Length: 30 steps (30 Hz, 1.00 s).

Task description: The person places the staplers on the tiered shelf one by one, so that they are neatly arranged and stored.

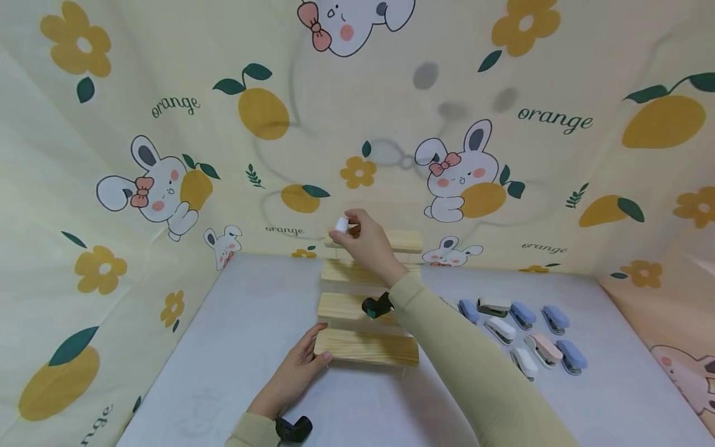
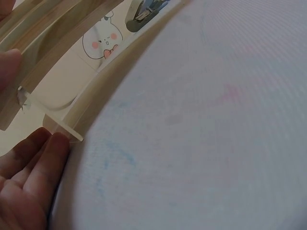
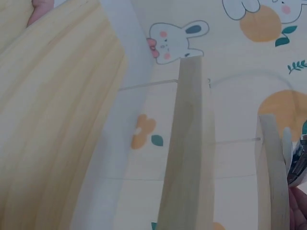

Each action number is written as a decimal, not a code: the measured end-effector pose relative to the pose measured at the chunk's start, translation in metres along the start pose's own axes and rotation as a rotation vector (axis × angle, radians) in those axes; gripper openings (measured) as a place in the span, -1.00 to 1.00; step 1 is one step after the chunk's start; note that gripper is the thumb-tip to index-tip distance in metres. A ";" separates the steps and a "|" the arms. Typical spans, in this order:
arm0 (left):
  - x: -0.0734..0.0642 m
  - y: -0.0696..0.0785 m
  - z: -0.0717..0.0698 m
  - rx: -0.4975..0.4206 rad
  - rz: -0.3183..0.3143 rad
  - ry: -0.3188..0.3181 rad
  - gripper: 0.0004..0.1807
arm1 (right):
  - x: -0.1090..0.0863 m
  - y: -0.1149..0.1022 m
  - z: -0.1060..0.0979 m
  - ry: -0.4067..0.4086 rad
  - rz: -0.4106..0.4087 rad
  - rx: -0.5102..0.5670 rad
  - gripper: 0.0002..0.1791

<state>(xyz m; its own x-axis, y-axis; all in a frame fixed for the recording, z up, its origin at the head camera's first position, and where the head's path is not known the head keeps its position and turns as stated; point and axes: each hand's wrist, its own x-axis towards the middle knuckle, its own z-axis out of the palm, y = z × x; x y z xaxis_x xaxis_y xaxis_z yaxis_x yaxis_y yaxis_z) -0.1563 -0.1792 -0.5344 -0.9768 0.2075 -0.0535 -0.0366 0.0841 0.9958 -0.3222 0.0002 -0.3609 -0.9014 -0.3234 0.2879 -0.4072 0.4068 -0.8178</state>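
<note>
A stepped rack of pale wooden boards (image 1: 367,348) on clear supports stands in the middle of the table. My left hand (image 1: 297,367) grips the left end of its lowest board. In the left wrist view, the thumb (image 2: 8,67) lies against a board, and the other fingers (image 2: 50,160) are low beside a clear support (image 2: 64,127). Up at the top board (image 1: 406,241), my right hand (image 1: 371,245) pinches a small white stapler (image 1: 342,225) between thumb and fingers. In the right wrist view, that stapler (image 3: 288,148) shows at the right edge, right beside a board (image 3: 275,167).
To the right of the rack, several small staplers lie loosely grouped: blue ones (image 1: 571,356), a pink one (image 1: 544,349) and white ones (image 1: 500,330). A patterned cloth wall (image 1: 385,99) rises behind the white table (image 1: 234,323) and along its sides.
</note>
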 end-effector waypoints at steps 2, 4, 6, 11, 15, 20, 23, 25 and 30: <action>0.000 0.000 0.000 -0.005 0.009 -0.007 -0.23 | 0.000 0.000 0.000 -0.002 0.003 -0.012 -0.27; 0.001 0.000 0.001 -0.009 0.018 -0.012 -0.23 | -0.001 0.000 -0.001 -0.003 0.008 -0.021 -0.27; 0.001 0.000 0.001 -0.011 0.022 -0.016 -0.24 | -0.001 0.000 -0.001 -0.002 0.016 -0.023 -0.27; 0.001 -0.001 0.001 -0.003 0.020 -0.015 -0.23 | -0.002 0.000 -0.001 -0.004 0.018 -0.020 -0.24; -0.001 0.001 0.000 0.000 0.019 -0.010 -0.23 | -0.005 0.000 -0.004 -0.007 0.006 -0.023 -0.20; -0.002 0.002 0.001 0.018 0.016 0.002 -0.23 | -0.022 0.003 -0.016 0.016 -0.006 -0.053 -0.21; -0.002 0.002 0.001 0.019 0.010 0.009 -0.23 | -0.037 0.006 -0.027 0.035 -0.019 -0.054 -0.26; -0.003 0.002 0.001 0.014 0.005 0.011 -0.23 | -0.049 0.009 -0.035 0.046 -0.034 -0.049 -0.28; -0.001 0.002 0.001 0.001 0.008 -0.001 -0.24 | -0.081 0.019 -0.060 0.046 -0.062 -0.065 -0.25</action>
<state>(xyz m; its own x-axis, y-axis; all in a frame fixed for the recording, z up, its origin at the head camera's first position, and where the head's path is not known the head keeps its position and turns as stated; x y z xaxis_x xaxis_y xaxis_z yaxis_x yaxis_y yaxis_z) -0.1550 -0.1780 -0.5328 -0.9768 0.2091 -0.0453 -0.0283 0.0839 0.9961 -0.2658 0.0848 -0.3698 -0.8793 -0.3108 0.3609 -0.4698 0.4422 -0.7640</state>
